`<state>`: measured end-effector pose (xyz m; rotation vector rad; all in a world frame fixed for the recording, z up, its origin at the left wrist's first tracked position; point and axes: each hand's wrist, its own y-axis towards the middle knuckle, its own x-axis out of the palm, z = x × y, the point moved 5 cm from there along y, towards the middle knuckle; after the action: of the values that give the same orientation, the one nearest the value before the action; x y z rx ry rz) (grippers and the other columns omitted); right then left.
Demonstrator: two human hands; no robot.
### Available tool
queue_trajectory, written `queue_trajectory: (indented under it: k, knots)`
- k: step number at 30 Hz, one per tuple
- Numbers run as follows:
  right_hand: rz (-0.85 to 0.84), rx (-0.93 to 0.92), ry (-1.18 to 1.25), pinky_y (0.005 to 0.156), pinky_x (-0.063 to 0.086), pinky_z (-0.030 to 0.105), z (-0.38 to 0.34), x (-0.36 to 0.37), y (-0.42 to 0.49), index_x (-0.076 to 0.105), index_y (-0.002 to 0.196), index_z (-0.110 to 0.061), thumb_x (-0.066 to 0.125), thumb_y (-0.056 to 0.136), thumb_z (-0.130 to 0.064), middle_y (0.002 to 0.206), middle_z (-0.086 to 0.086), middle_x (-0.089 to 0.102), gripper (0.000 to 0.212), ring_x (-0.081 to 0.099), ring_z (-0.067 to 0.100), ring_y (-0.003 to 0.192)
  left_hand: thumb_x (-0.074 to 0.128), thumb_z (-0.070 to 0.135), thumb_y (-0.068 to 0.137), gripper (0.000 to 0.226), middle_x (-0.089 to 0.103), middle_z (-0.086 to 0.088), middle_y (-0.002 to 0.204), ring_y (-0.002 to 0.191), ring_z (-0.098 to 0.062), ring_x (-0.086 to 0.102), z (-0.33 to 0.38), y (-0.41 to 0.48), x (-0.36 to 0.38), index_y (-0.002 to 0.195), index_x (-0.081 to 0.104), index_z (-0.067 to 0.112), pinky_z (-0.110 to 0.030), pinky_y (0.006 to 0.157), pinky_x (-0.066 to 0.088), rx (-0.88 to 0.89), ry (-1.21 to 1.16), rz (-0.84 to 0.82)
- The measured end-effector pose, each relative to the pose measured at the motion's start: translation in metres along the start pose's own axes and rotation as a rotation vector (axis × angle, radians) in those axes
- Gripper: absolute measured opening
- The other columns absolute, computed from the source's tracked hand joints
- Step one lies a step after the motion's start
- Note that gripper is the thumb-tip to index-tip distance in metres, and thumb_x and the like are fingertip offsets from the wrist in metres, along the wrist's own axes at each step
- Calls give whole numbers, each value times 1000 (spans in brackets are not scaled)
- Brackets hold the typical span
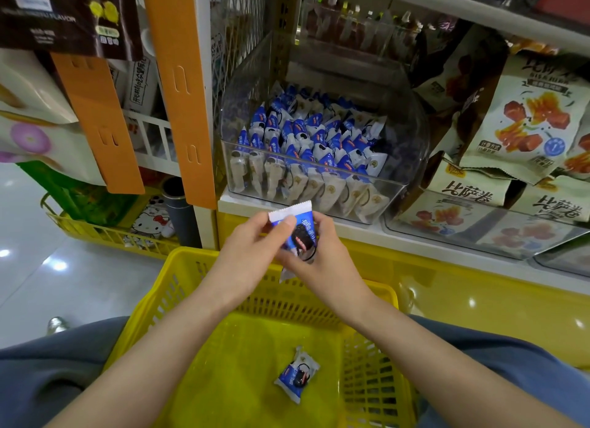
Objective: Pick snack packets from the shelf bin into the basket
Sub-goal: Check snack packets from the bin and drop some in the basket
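Observation:
A clear plastic shelf bin (412, 159) holds several blue-and-white snack packets (306, 140) standing in rows. Below it, on my lap, sits a yellow plastic basket (178, 287) with one packet (297, 375) lying on its floor. Just above the basket's far rim, both hands hold another blue-and-white snack packet (295, 228). My left hand (252, 252) pinches its top left edge with thumb and fingers. My right hand (322, 261) grips its right side and lower end, hiding the packet's bottom.
To the right of the bin lie large beige snack bags (523, 121) in clear trays. Orange hanging strips (182, 86) and dark bags hang at the left. A second yellow basket (105, 233) with goods stands on the shiny floor at lower left. A yellow shelf base runs along behind my basket.

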<state>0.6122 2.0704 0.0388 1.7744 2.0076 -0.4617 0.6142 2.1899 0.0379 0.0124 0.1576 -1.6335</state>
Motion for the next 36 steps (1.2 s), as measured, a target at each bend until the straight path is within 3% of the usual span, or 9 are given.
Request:
queue_trajectory:
  k: [3, 10, 13, 16, 19, 24, 28, 32, 36]
  knots:
    - [-42, -69, -74, 87, 49, 26, -1, 6, -5, 36, 124, -26, 74, 74, -36, 111, -10, 56, 64, 57, 7, 104, 61, 20, 87, 8, 68, -3, 80, 76, -20, 66, 4, 2, -5, 80, 57, 24, -37, 71, 53, 91, 159, 53]
    - [32, -69, 151, 63, 51, 20, -10, -7, 2, 55, 98, -19, 48, 95, -27, 80, -8, 61, 11, 59, -1, 72, 53, 23, 91, 22, 63, -7, 68, 69, -22, 62, 11, 0, -15, 73, 62, 14, -49, 73, 54, 148, 182, 38]
    - [62, -173, -11, 64, 48, 17, -19, -12, 2, 58, 87, -20, 51, 93, -23, 76, -10, 60, 10, 58, 0, 73, 51, 24, 92, 24, 61, -8, 69, 70, -22, 62, 10, -2, -13, 76, 62, 10, -43, 71, 56, 135, 184, 11]
    - [124, -376, -245, 66, 48, 22, -32, -16, -2, 61, 90, -17, 52, 93, -23, 84, -8, 59, 11, 56, 4, 78, 51, 21, 93, 24, 63, 4, 61, 63, -7, 63, 8, -1, -13, 73, 63, 13, -20, 56, 53, 53, 52, 5]
    - [159, -462, -331, 66, 50, 24, -38, -20, -2, 63, 93, -17, 53, 93, -25, 86, -8, 60, 14, 56, 5, 78, 50, 24, 93, 23, 67, 9, 61, 60, 1, 63, 10, -3, -12, 77, 64, 16, -13, 51, 48, 4, -38, -11]
    - [181, -210, 45, 64, 51, 22, -29, -26, 9, 62, 85, -21, 54, 92, -19, 75, -11, 64, 11, 60, 1, 71, 59, 25, 87, 19, 71, 0, 93, 83, -7, 66, 12, -6, -8, 104, 64, 17, -12, 61, 50, -42, -45, -55]
    - [69, -28, 431, 59, 52, 17, -27, -23, 15, 61, 92, -16, 52, 93, -17, 86, 1, 68, 9, 64, 4, 74, 65, 16, 82, 9, 69, 3, 85, 68, 5, 63, 25, -7, -22, 92, 64, 17, -7, 58, 47, 111, -103, 143]
    - [-77, -66, 456, 62, 54, 19, -36, -6, 11, 59, 98, -22, 59, 88, -10, 83, -9, 65, 16, 61, -2, 74, 63, 21, 84, 11, 70, 7, 89, 77, 4, 64, 25, -6, -35, 95, 63, 21, -7, 62, 46, 151, -184, 248]
    - [-12, -180, 257, 68, 56, 24, -45, -6, 10, 57, 100, -32, 67, 82, -11, 89, -11, 66, 30, 60, -1, 77, 61, 26, 83, 16, 71, 5, 91, 83, 0, 65, 25, -8, -36, 98, 62, 23, -7, 65, 45, 166, -212, 277]
